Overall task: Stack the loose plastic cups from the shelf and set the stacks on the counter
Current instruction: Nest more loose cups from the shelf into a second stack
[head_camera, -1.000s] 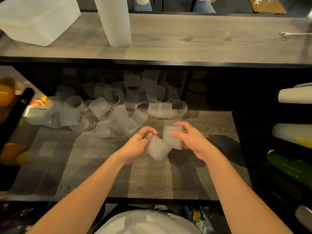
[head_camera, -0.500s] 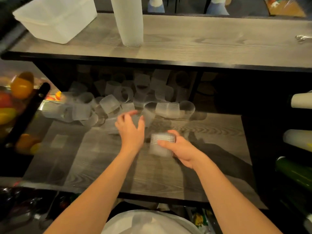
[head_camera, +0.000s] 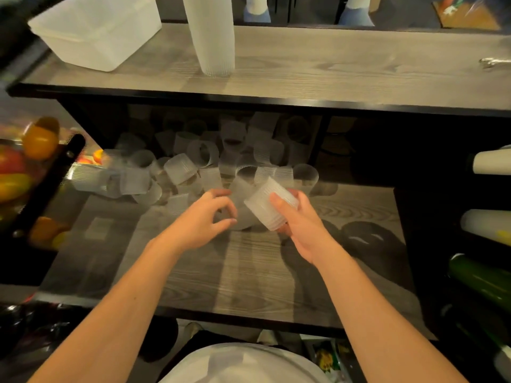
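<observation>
Several loose ribbed translucent cups [head_camera: 179, 170] lie in a pile at the back of the lower shelf [head_camera: 193, 277]. My right hand [head_camera: 301, 225] grips a short stack of cups [head_camera: 265, 208], tilted with its mouth toward the upper left. My left hand [head_camera: 201, 217] curls its fingers and thumb round a single cup [head_camera: 243, 208] just left of that stack, touching it. A tall stack of cups [head_camera: 211, 34] stands upright on the counter [head_camera: 331, 70] above.
A white plastic tub [head_camera: 96, 31] sits on the counter's left end. Fruit [head_camera: 38, 139] fills a bin to the left of the shelf. Bottles and rolls [head_camera: 486, 225] lie in a rack on the right. A metal object [head_camera: 495, 62] lies at the counter's right edge.
My left hand reached into the pile and came back with a single cup to the stack. My right hand lifted and tilted the stack toward it.
</observation>
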A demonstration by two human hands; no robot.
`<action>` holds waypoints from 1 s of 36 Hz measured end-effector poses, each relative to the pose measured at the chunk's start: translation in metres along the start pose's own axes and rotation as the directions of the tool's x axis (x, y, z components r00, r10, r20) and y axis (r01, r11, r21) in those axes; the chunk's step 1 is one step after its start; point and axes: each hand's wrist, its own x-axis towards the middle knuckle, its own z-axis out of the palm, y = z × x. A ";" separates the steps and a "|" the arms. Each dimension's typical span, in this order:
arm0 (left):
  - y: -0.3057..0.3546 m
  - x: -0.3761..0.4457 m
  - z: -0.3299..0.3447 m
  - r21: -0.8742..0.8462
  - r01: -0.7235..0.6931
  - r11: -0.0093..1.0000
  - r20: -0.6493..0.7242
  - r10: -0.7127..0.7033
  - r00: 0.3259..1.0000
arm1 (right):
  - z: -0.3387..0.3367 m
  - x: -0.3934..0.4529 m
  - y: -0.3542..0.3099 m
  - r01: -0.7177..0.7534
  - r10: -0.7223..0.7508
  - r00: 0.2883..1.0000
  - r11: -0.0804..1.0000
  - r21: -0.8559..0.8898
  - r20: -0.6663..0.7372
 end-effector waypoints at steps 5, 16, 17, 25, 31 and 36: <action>-0.007 -0.011 -0.002 -0.369 0.017 0.929 -0.130 -0.070 0.989 | -0.006 0.003 -0.004 -0.007 0.009 1.000 0.993 -0.116 0.015; 0.029 -0.015 0.051 -0.777 0.032 0.628 -0.132 -0.213 0.968 | 0.007 0.000 0.018 -0.024 0.148 0.960 0.889 -0.458 0.237; 0.027 -0.013 0.060 -0.772 0.038 0.634 -0.153 -0.243 0.958 | 0.007 0.001 0.020 -0.036 0.150 0.965 0.888 -0.459 0.214; -0.027 0.039 0.080 -0.718 0.422 0.553 -0.196 -0.743 0.641 | -0.008 0.008 0.035 -0.166 0.186 0.982 0.937 -0.308 0.039; -0.031 0.066 0.075 -0.727 0.538 0.427 -0.044 -0.811 0.584 | -0.008 0.009 0.038 -0.167 0.190 0.981 0.910 -0.380 0.023; -0.021 0.054 0.069 -0.792 0.448 0.415 -0.059 -0.782 0.621 | -0.009 0.004 0.034 -0.130 0.158 0.987 0.882 -0.453 0.023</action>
